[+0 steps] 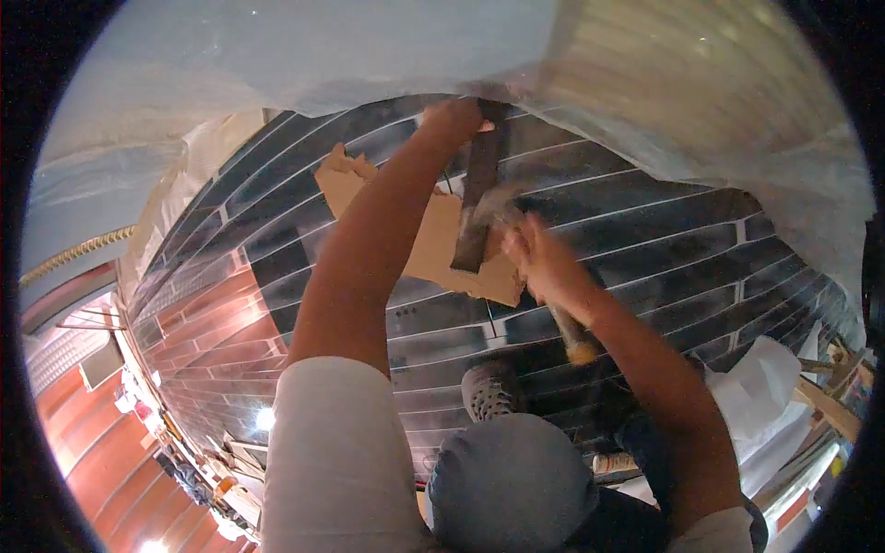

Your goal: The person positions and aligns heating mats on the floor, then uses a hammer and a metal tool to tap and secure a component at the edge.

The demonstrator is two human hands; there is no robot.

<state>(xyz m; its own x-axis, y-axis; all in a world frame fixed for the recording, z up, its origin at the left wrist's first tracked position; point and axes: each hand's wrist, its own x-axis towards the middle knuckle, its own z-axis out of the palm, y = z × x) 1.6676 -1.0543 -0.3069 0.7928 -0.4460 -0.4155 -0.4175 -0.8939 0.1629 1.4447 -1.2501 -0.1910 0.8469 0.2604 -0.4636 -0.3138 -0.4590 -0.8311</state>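
My left hand (453,121) grips the upper end of a long dark strip (474,247) that lies across a torn piece of brown cardboard (430,251) on dark tiled flooring (618,253). My right hand (551,267) is closed round the handle of a hammer (579,348). The hammer's head is blurred by motion over the middle of the strip; whether it touches the strip I cannot tell.
Translucent plastic sheeting (387,46) hangs along the top and right. My shoe (489,392) stands on the tiles below the cardboard. White sheet material (756,378) and timber (825,410) lie at lower right. Mixed clutter (235,498) runs along the lower left.
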